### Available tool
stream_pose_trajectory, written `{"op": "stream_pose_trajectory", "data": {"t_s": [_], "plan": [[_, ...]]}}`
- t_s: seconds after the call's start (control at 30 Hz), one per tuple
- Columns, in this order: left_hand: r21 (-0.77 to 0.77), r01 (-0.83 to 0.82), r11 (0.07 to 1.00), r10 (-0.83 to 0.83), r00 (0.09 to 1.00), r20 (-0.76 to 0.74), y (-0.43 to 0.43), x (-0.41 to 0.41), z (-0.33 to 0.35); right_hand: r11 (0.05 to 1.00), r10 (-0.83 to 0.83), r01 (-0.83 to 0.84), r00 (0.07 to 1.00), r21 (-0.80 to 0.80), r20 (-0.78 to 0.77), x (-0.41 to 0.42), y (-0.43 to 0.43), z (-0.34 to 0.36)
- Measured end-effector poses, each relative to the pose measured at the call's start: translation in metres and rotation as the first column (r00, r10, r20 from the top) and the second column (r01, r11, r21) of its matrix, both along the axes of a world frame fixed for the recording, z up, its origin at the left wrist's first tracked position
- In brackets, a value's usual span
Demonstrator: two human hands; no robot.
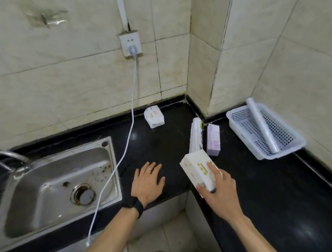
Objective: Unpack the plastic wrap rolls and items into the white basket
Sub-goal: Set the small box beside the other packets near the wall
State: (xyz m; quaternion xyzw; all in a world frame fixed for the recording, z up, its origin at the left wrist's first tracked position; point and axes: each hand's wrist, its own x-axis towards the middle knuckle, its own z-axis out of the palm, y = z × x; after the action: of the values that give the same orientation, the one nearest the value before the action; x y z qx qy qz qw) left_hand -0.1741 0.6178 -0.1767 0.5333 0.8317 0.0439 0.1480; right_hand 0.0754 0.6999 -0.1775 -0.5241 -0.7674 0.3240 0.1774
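Our right hand [218,192] grips the white box [196,169] at lower centre; our left hand [147,180] rests flat — fingers [151,167] released — on the black table [162,144].

Soft, even light, dim, with a greenish cast on the wall tiles [65,82]. Small glints on the black counter [257,188]; duller sheen across the sink [55,163]. Faint shadow under my left hand [147,181]. Wide lens bows the tile lines near the edges. Faucet [10,155] at far left smears. Print on the box [197,170] in my right hand [220,195] is soft.
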Motion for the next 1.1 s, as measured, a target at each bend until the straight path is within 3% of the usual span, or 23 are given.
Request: {"op": "stream_pose_trajectory", "data": {"t_s": [0.33, 0.43, 0.6, 0.87, 1.1], "plan": [[-0.094, -0.025, 0.995, 0.031, 0.998, 0.061, 0.088, -0.029, -0.018, 0.998, 0.034, -0.025, 0.990, -0.065, 0.136, -0.072, 0.112, -0.003], [-0.157, -0.005, 0.988, 0.019, 0.996, 0.087, 0.115, -0.041, -0.034, 0.985, 0.030, 0.007, 0.977, -0.171, 0.213, -0.097, 0.140, -0.012], [-0.248, 0.047, 0.968, -0.013, 0.991, 0.135, 0.157, -0.065, -0.065, 0.918, -0.018, 0.085, 0.985, -0.388, 0.174, -0.144, 0.188, -0.022], [-0.241, 0.051, 0.969, -0.016, 0.990, 0.143, 0.205, -0.120, -0.116, 0.947, -0.081, 0.180, 0.935, -0.265, 0.347, -0.209, 0.261, -0.052], [-0.276, 0.075, 0.958, -0.021, 0.981, 0.193, 0.197, -0.136, -0.151, 0.983, -0.150, 0.177, 0.935, -0.056, 0.321, -0.244, 0.263, -0.088]]}}
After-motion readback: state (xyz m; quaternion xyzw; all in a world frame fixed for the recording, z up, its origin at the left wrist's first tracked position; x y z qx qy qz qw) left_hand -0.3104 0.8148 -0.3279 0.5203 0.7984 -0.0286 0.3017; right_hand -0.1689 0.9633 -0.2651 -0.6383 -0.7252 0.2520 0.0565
